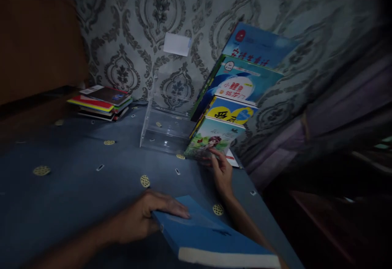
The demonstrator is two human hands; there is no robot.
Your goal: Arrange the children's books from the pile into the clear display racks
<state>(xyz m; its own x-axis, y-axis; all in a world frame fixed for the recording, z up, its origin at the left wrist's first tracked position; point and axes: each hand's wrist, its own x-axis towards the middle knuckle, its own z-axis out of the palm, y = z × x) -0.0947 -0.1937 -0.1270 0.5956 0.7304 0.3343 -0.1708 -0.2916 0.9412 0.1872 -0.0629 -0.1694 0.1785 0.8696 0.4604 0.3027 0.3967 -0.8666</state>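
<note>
A thick blue book [211, 236] with pale page edges is held by my left hand [153, 211], thumb side over the cover near its left corner. My right hand [222, 171] reaches to the front of a clear tiered stand [165, 132], its fingers bent at the lower edge of a green picture book [211, 138]. Whether those fingers grip the book or only touch it, I cannot tell. Behind it, stepped upward, are a yellow-and-blue book [229, 111], a teal book [245, 81] and a blue book [260, 46] at the top.
A stack of several books [104, 99] lies at the back left by a brown wooden panel [36, 40]. Patterned wallpaper [122, 36] rises behind the blue tablecloth [70, 191]. A curtain [290, 142] hangs on the right, past the table's edge.
</note>
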